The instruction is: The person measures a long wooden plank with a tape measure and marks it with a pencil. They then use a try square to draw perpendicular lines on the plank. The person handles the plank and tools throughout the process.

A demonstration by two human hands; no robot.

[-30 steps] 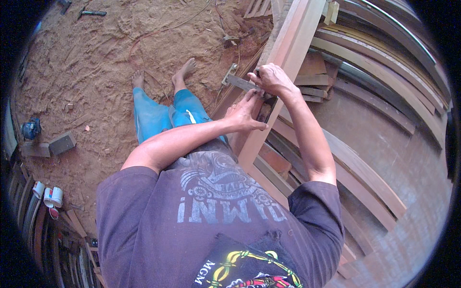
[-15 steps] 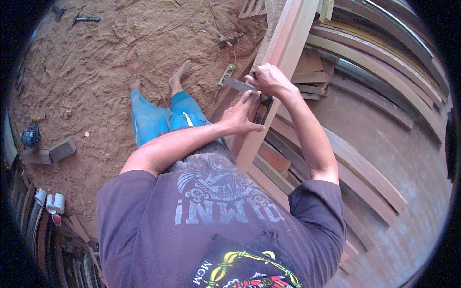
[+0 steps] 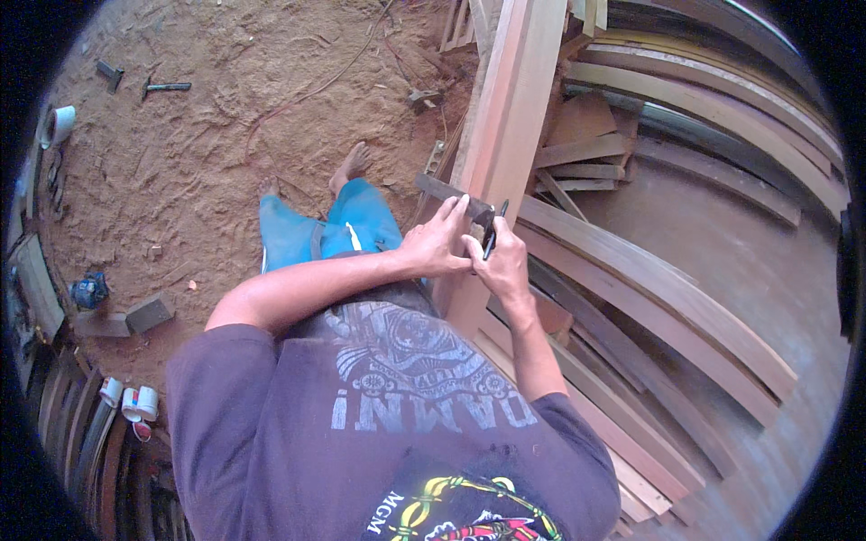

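Note:
A long wooden beam (image 3: 519, 99) runs from the upper middle down to my waist. Across it lies a try square (image 3: 437, 187), its metal blade jutting past the left edge and a dark stock toward the right edge. My left hand (image 3: 437, 243) holds the square with its fingertips, the thumb pointing toward the other hand. Just right of it, my right hand (image 3: 502, 266) is closed on a slim black pen (image 3: 490, 240), held upright near the square's stock. The pen's tip and any line on the wood are too small to make out.
Several planks (image 3: 658, 298) are stacked on the right, with short offcuts (image 3: 586, 149) beyond them. A hammer (image 3: 167, 87) lies on the sandy floor (image 3: 207, 180) at the far left. A blue power tool (image 3: 88, 290), wood blocks (image 3: 150, 312) and white containers (image 3: 140, 404) are at left.
My right hand has come down from the far side of the square to its near side, and the pen now shows. The view has shifted slightly; my left hand stays by the square.

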